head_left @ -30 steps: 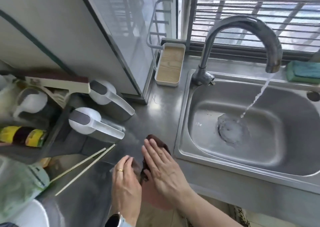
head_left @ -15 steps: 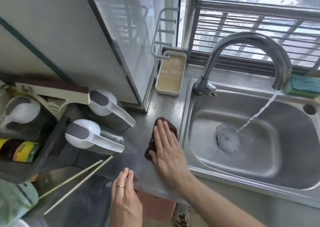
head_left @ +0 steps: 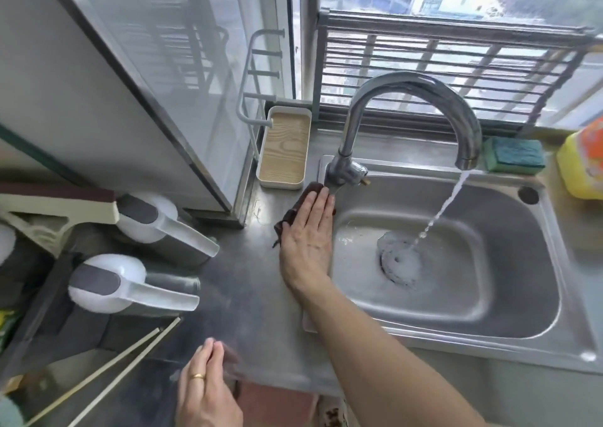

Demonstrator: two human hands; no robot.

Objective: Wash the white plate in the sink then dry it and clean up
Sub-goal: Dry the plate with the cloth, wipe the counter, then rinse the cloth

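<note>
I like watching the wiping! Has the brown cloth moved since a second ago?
Yes. The brown cloth under the right hand has slid away from the counter's near edge, up to the faucet base beside the sink.

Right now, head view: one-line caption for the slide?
Right hand presses a dark cloth flat on the steel counter beside the sink; faucet running.
</note>
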